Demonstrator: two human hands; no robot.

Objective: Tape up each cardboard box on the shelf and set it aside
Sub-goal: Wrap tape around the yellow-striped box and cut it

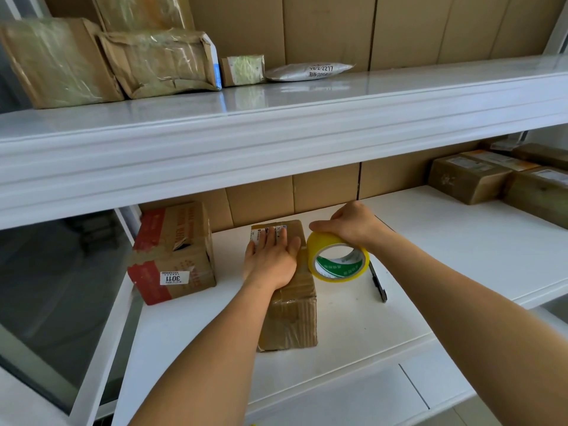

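The left hand (270, 256) lies flat, fingers straight, pressing on top of a long cardboard box (292, 309) on the lower shelf (353, 327). Just right of it, the right hand (350, 226) curls over a yellow tape roll (338, 259) (green printing inside the core), which touches the box's right edge. A dark pen-like tool (378, 284) lies beyond the roll; a red-taped box (175, 253) stands left of the left hand.
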